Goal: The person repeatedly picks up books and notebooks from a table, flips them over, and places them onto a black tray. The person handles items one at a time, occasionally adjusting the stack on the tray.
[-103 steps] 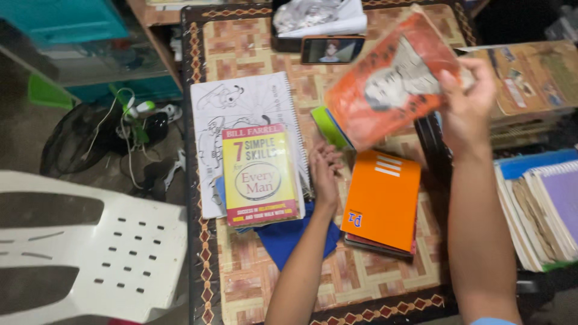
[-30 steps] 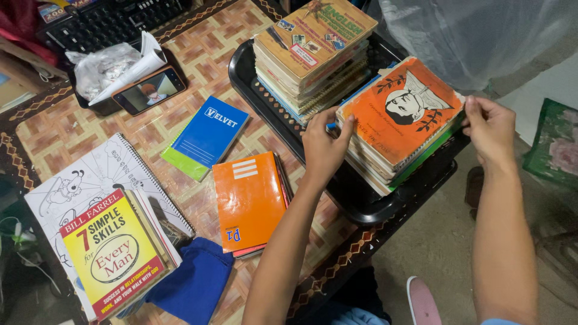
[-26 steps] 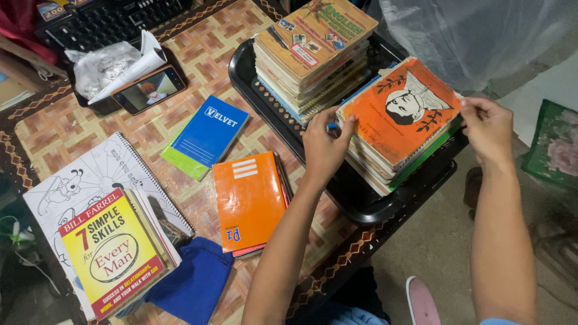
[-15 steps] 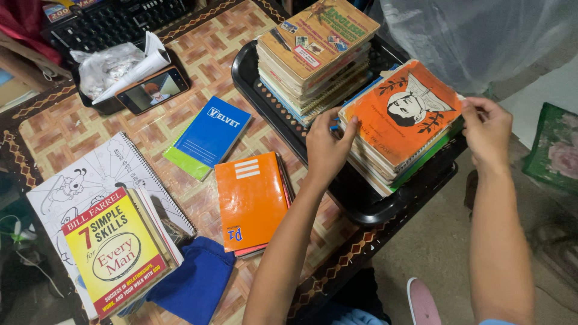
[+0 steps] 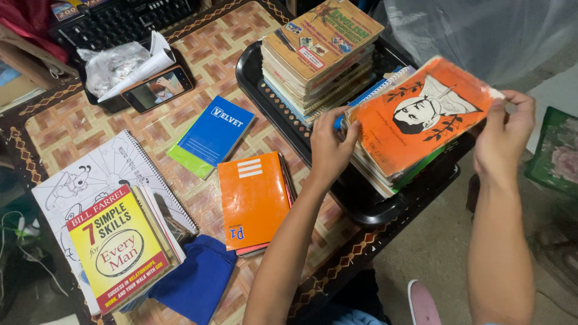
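Orange worn paperback (image 5: 421, 111), right of frame: now tilted up off its book stack (image 5: 385, 165) in the black tray (image 5: 361, 207), right hand (image 5: 503, 135) fingers pinching its far corner, left hand (image 5: 328, 150) steadying the stack edge.

Both forearms bare; left hand (image 5: 328, 150) and right hand (image 5: 503, 141) ungloved, without rings.

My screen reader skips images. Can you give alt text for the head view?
The right hand lifts an orange book off a book stack in a black tray; the left hand steadies it.
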